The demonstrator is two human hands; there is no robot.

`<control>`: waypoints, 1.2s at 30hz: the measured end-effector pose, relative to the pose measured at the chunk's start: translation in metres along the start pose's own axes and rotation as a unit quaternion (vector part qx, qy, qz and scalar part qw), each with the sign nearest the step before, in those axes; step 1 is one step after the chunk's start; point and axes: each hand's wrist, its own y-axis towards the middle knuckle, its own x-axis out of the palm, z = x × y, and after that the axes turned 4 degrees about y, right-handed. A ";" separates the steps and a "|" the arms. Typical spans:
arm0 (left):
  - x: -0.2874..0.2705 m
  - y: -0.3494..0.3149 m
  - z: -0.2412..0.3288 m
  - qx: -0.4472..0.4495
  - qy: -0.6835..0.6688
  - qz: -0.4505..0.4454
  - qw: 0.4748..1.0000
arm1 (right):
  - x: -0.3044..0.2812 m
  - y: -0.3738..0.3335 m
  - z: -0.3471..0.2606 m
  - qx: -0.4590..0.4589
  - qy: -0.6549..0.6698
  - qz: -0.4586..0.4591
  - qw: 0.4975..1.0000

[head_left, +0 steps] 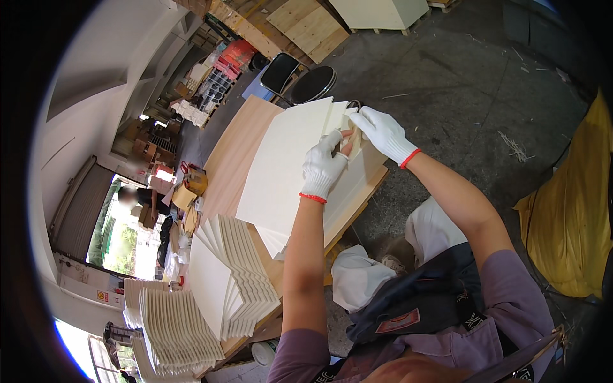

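My left hand (324, 165) wears a white knit glove with a red cuff, its thumb and a fingertip bare. It is curled over the far right end of a stack of white panels (281, 159). My right hand (385, 135), gloved the same way, has its fingers pressed together at the stack's corner, just right of the left hand. A narrow tan piece (355, 135) shows between the two hands. What exactly each hand grips is too small to tell. The panels lie on a wood-topped table (233, 137), with a dark round-edged thing (355, 103) behind the right hand.
Stacks of bent white panels (236, 274) and more panels (175, 332) stand at the near left. A black chair (313, 83) is beyond the table. Yellow sheeting (568, 217) hangs at the right. A person (143, 201) is at the far left, near tools and bags.
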 end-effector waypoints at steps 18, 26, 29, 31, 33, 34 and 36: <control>0.000 -0.001 0.002 -0.010 0.014 -0.016 1.000 | 0.002 0.000 0.007 -0.012 0.026 0.011 1.000; 0.008 -0.009 -0.013 0.178 0.081 0.104 0.975 | -0.008 -0.006 -0.016 -0.005 0.002 0.067 0.998; 0.009 -0.009 -0.004 0.138 0.069 0.118 0.981 | -0.012 0.006 -0.010 0.039 0.264 0.070 0.961; 0.008 -0.010 -0.005 0.147 0.081 0.140 0.976 | -0.005 -0.006 -0.032 0.123 0.491 0.094 0.857; 0.006 -0.017 -0.018 0.161 0.095 0.199 0.962 | 0.015 -0.009 -0.030 0.197 0.684 -0.094 0.695; 0.016 -0.017 -0.023 0.183 0.091 0.243 0.948 | 0.024 -0.012 -0.026 0.213 0.665 -0.110 0.708; 0.024 -0.033 -0.022 0.189 0.040 0.313 0.930 | 0.055 -0.023 -0.045 0.231 0.655 -0.077 0.716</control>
